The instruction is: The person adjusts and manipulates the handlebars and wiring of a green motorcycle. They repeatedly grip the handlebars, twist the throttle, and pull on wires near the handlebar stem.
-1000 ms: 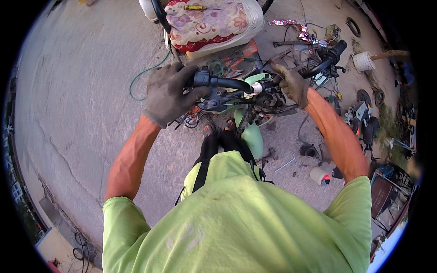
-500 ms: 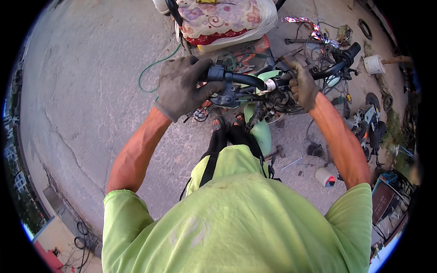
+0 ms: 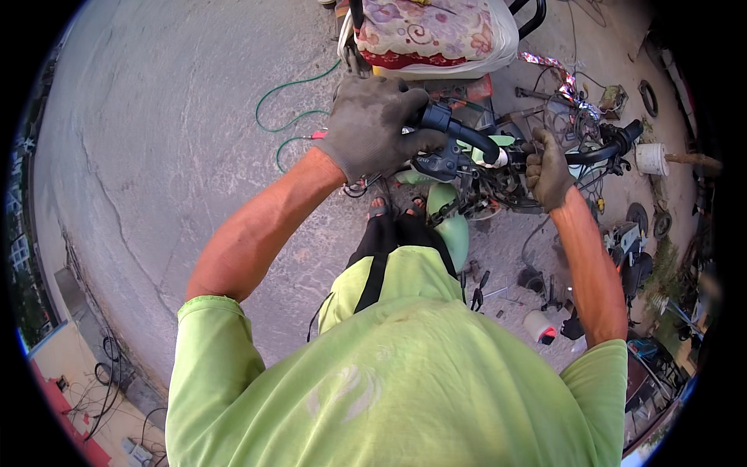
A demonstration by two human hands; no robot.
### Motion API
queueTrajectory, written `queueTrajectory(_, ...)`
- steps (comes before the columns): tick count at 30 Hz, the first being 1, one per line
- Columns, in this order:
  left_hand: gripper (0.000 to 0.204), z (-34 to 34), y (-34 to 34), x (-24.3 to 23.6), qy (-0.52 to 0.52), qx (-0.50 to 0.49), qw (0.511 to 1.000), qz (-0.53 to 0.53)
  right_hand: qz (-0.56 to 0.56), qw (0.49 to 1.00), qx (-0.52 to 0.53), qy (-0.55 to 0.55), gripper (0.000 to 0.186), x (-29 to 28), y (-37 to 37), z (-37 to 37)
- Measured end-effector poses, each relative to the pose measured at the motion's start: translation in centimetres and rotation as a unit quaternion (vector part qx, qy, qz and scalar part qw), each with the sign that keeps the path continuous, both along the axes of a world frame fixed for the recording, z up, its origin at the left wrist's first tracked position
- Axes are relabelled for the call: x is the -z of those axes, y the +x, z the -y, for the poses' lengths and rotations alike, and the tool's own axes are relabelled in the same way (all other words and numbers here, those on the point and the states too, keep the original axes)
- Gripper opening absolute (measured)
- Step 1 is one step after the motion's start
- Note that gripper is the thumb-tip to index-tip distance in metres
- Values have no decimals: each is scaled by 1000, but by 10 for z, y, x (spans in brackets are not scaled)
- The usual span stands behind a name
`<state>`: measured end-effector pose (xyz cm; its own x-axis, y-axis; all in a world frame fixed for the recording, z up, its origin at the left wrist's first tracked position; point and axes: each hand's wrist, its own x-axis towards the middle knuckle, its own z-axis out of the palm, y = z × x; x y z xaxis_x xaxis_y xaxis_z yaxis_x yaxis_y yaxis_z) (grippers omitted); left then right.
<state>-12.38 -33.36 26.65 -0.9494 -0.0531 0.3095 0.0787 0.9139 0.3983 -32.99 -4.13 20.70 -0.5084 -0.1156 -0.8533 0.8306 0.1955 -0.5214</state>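
My left hand, in a dark grey work glove, is closed around the left end of a black handlebar, its thumb underneath. Right beside it sit a black switch housing and lever bracket. My right hand, gloved too, has its fingers curled around the bar right of the centre clamp. What its palm presses against is hidden. Below the bar is a tangle of bare wires and front-end parts, with a pale green body panel between my feet and the parts.
Ahead stands a seat with a floral cover. A green cord lies on the concrete to the left. Tools, cables and parts are strewn to the right, near a white bucket, a small tub and a tyre.
In the picture, the handlebar and both my hands have shifted right, and the seat and clutter have shifted too as the view turned. Both hands keep their hold.
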Motion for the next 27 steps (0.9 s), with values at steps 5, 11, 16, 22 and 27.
queueTrajectory(5,57,-8,-5,-1,-11,11,1000,-8,-59,996,57,25,39,-3,13,5)
queueTrajectory(11,57,-12,-9,-6,4,-14,1000,21,-91,983,160,1,42,-6,24,37)
queueTrajectory(16,53,-22,-10,-10,-25,-1,1000,13,-97,987,124,-19,41,21,15,25)
queueTrajectory(22,53,-30,-17,-10,-13,20,1000,19,-316,922,-72,212,59,144,1,21)
queueTrajectory(27,55,-21,-9,-3,-36,0,999,4,-139,980,140,13,69,47,19,34)
